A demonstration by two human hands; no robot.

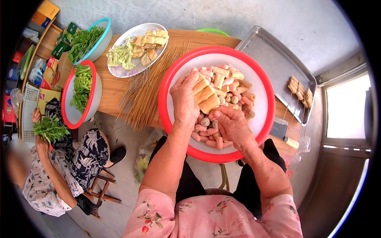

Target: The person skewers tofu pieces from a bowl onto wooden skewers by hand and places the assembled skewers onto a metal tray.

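My left hand (184, 98) is closed around a row of yellow-brown tofu-skin rolls (205, 94), held above a white basin with a red rim (270, 107). Thumb and fingers pinched together, my right hand (233, 125) is just below the lower end of that row; what it grips is hidden by the fingers. Small pink sausages (211, 143), more rolls (219, 80) and greyish balls (205, 121) fill the basin beneath both hands. Many thin bamboo skewers (145, 97) lie on the wooden table left of the basin.
An oval plate (115, 71) holds cut greens and rolls. A metal tray (262, 43) carries filled skewers (300, 91); a cleaver (278, 129) lies nearby. Basins of leafy greens (95, 85) (105, 39) stand left, beside a seated person (55, 170) holding greens.
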